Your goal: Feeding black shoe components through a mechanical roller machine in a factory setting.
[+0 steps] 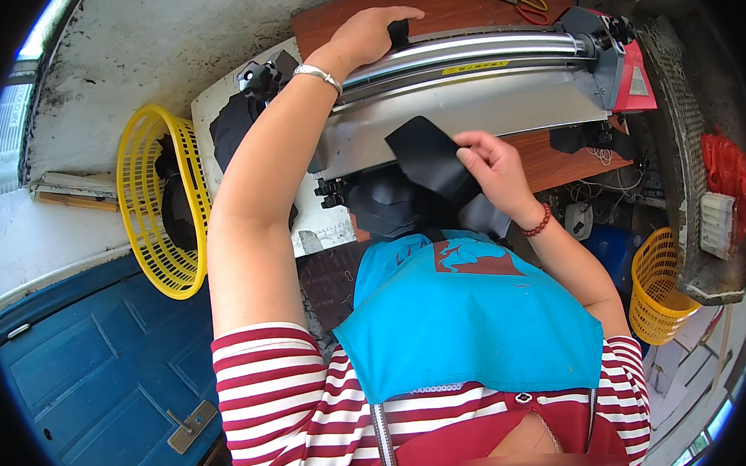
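My right hand (494, 169) pinches the edge of a flat black sheet piece (426, 156), thumb on top. The piece has a smooth, leather-like face and angled corners. It hangs in front of the metal feed plate (468, 110) of a roller machine (473, 52). My left arm reaches over the machine's left end. Beyond the roller, my left hand (364, 38) has its index finger stretched to the right, and a small black piece (398, 34) shows under it, seemingly gripped. The other fingers of that hand are mostly hidden. More black pieces (388, 205) lie at my lap.
Scissors (523, 4) with orange-yellow handles lie on the brown tabletop (445, 5) behind the machine. A yellow basket (139, 203) with black pieces stands at left; another yellow basket (656, 290) is at lower right. Cables (611, 182) trail on the right. A blue door (101, 365) is at left.
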### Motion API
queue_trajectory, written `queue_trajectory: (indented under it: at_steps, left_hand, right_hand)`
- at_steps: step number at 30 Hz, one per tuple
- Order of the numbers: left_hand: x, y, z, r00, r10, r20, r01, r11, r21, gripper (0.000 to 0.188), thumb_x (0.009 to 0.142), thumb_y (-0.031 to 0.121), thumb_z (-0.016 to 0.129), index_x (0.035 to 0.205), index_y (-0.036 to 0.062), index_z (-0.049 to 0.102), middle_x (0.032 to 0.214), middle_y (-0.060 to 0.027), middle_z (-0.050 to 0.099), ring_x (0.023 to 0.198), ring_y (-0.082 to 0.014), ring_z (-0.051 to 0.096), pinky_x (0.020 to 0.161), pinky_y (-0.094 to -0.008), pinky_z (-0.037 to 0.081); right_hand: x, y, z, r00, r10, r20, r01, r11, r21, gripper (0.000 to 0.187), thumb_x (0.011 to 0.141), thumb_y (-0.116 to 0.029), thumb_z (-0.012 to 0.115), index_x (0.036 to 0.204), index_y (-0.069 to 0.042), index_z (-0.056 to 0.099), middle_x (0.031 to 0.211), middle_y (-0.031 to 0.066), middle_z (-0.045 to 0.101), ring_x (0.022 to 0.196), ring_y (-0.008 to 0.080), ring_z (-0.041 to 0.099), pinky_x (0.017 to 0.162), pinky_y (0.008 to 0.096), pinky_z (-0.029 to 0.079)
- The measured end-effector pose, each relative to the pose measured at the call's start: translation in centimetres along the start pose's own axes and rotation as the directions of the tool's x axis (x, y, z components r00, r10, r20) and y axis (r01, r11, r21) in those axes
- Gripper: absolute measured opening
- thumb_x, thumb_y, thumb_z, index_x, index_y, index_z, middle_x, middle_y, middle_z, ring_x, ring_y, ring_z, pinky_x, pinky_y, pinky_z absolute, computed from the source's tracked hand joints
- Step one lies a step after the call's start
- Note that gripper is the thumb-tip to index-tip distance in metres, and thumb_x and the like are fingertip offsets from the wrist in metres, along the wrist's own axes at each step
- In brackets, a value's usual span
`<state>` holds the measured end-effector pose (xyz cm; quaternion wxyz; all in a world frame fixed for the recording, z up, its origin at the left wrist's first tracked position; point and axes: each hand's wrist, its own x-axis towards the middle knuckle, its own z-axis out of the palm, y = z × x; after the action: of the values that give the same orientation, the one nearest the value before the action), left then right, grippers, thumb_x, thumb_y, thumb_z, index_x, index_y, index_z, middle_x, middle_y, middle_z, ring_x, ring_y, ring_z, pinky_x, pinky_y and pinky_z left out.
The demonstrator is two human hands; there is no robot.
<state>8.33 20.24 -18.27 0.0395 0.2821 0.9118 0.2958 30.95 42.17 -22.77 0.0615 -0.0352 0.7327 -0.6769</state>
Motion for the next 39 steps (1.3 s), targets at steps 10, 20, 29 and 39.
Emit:
queue_trajectory:
  at_steps: [10,20,29,39]
  left_hand:
    - [1.6,0.4,-0.4,0.893,-0.293,0.342,0.275,0.956,0.102,0.03,0.087,0.026,0.061,0.084,-0.0009,0.074,0.08,-0.0169,0.071,0.074,-0.0294,0.063,0.074,-0.0404,0.05]
    - [2.9,-1.3,0.0,0.842,-0.513,0.164,0.535,0.833,-0.141,0.017,0.087,0.02,0.069,0.096,0.0089,0.079,0.097,-0.0094,0.074,0.088,-0.0258,0.069,0.077,-0.0384,0.055]
    - [4.1,2.2,-8.3,0.845,-0.518,-0.131,0.415,0.791,-0.449,0.015,0.087,0.016,0.07,0.088,0.0014,0.066,0.071,-0.0075,0.06,0.052,-0.0201,0.057,0.042,-0.0347,0.047]
    - [1.5,2.3,-15.5,0.782,-0.505,-0.366,0.248,0.79,-0.561,0.024,0.087,-0.001,0.056,0.108,0.0098,0.061,0.09,-0.0068,0.062,0.058,-0.0179,0.055,0.044,-0.0331,0.052]
  right_hand:
    - [7.4,-1.1,-1.1,0.996,0.032,-0.077,-0.045,0.984,-0.172,0.019,0.099,-0.009,0.065,0.115,0.001,0.063,0.087,-0.0002,0.067,0.078,0.0029,0.057,0.071,0.0209,0.046]
    - [3.7,-3.1,-2.5,0.723,-0.673,0.156,0.5,0.353,-0.791,0.021,0.083,-0.009,0.076,0.102,-0.007,0.069,0.086,0.0086,0.069,0.075,0.0298,0.068,0.067,0.0389,0.055]
    - [0.1,10.6,6.1,0.939,-0.24,0.247,0.341,0.539,-0.771,0.031,0.088,-0.028,0.075,0.11,-0.006,0.07,0.104,0.0126,0.069,0.105,0.0334,0.066,0.092,0.0474,0.049]
    - [1.1,11.9,6.8,0.917,-0.176,0.358,0.39,0.585,-0.711,0.034,0.09,-0.033,0.071,0.117,-0.012,0.07,0.116,0.0157,0.068,0.11,0.0344,0.064,0.1,0.0474,0.045]
